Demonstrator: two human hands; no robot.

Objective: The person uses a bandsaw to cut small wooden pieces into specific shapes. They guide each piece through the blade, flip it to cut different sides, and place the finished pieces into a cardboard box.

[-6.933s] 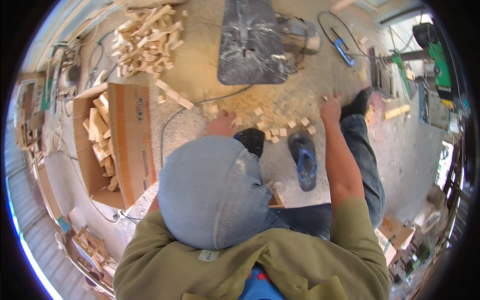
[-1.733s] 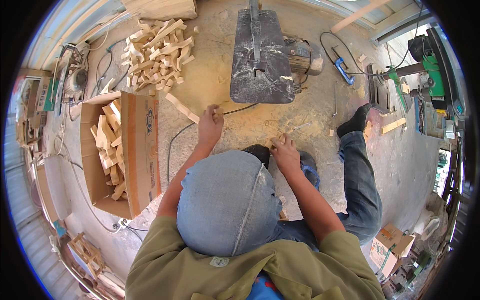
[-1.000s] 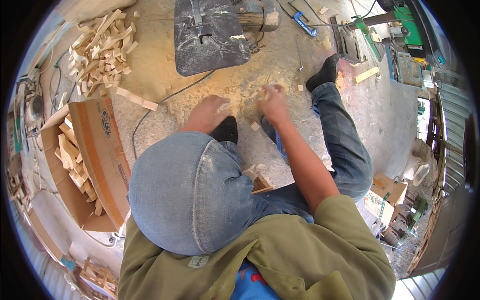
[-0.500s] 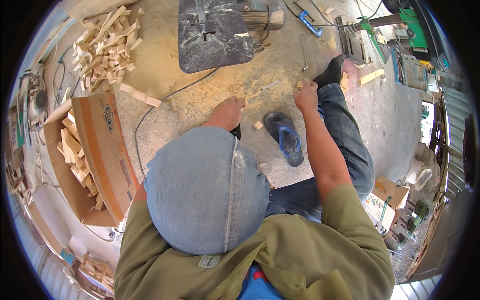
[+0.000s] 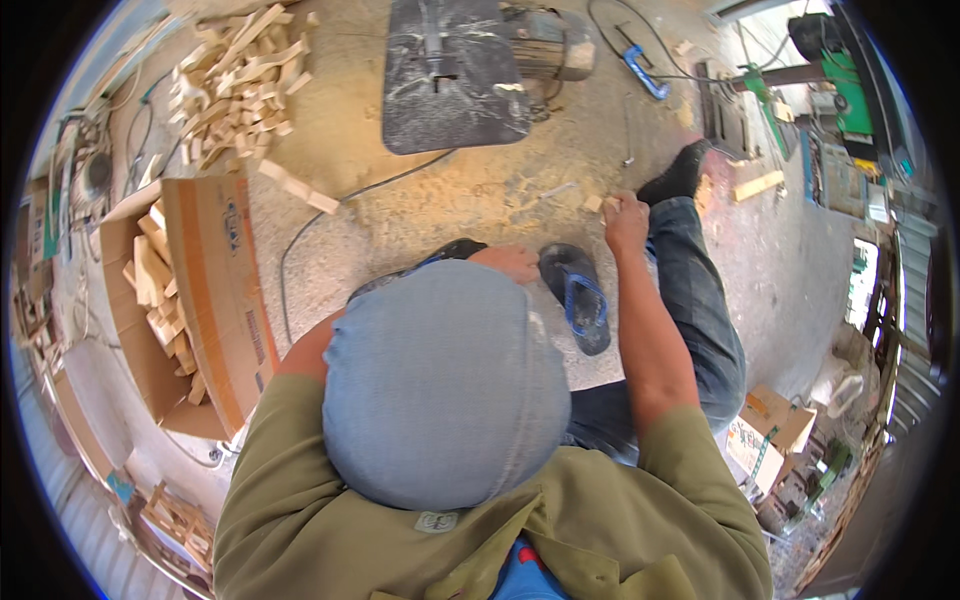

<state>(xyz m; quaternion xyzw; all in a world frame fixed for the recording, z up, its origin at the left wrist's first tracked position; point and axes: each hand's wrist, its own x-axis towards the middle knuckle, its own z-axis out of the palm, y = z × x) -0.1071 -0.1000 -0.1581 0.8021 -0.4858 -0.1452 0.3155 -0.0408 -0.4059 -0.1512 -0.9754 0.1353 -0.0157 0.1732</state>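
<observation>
My right hand is closed in a pinch on a small wooden block, low over the floor beside my dark-socked right foot. Another small pale wooden piece shows just left of those fingertips. My left hand reaches down just beyond the denim cap, its fingers bent together at the floor by the black and blue flip-flop. Whatever lies under those fingers is hidden. A dark foot shows behind the left hand.
A dusty black machine plate with a motor stands ahead. Curved wooden pieces are heaped at far left, and a cardboard box holds more. A cable crosses the floor. A blue clamp lies far right.
My left hand has moved right and nearer, over the spot where a loose wooden block lay; that block is now out of sight. The right hand stays by the foot. The view has shifted slightly.
</observation>
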